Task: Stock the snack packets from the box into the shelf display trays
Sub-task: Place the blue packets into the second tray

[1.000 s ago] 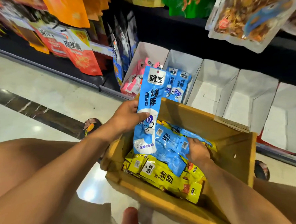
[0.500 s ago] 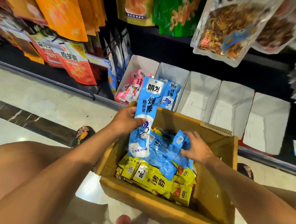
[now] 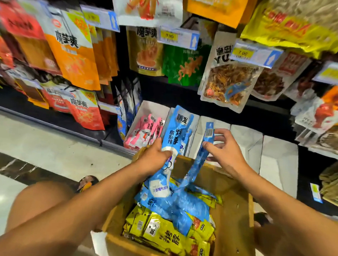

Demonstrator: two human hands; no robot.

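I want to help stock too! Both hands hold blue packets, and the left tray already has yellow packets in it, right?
Not quite. The head view shows the left tray holds pink packets, not yellow; the yellow packets lie in the box. The rest is right: the left hand grips a blue packet and the right hand pinches a second blue packet.

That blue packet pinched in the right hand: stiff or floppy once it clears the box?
Probably floppy: the blue packet curves below the right hand pinching its upper part. Likely light, since a thumb-and-finger pinch alone lifts it. Its glossy film may be slippery.
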